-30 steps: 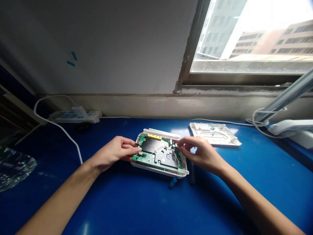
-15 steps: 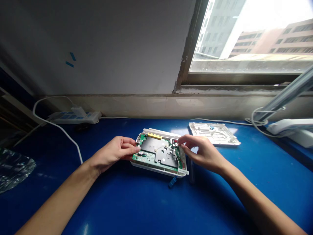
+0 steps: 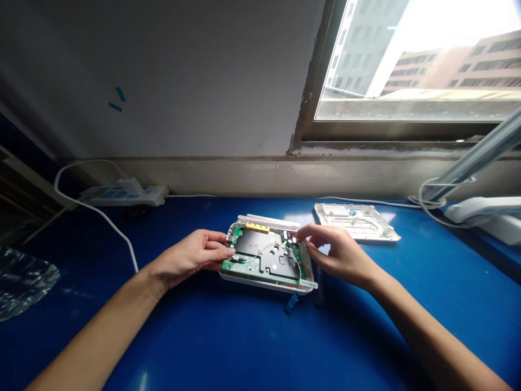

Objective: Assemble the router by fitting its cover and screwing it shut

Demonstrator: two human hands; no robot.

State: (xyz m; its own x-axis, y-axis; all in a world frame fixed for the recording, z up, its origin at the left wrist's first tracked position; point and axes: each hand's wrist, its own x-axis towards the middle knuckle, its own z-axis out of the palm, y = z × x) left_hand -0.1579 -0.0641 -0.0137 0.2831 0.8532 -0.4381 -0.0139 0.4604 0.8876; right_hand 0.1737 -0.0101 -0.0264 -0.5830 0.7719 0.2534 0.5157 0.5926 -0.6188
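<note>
A white plastic housing [image 3: 260,283] lies on the blue table, with a green circuit board [image 3: 244,266] inside it. Black plates, a yellow strip [image 3: 258,227] and thin wires sit on the board. My left hand [image 3: 195,255] grips the left end of the housing and board, thumb on top. At the right end, my right hand [image 3: 331,247] has its thumb and index finger near a red and white part; whether the fingertips pinch anything is hidden. A small blue piece [image 3: 292,303] hangs by a wire at the housing's front edge.
A white cover [image 3: 356,221] lies behind my right hand. At the back left is a power strip [image 3: 152,195] with a plug and white cable. A clear plastic bag [image 3: 24,279] is at the left edge, a lamp arm [image 3: 468,157] at the right.
The housing and board have shifted slightly right and flatter, and the blue piece has swung a little right. My hands have barely moved.
</note>
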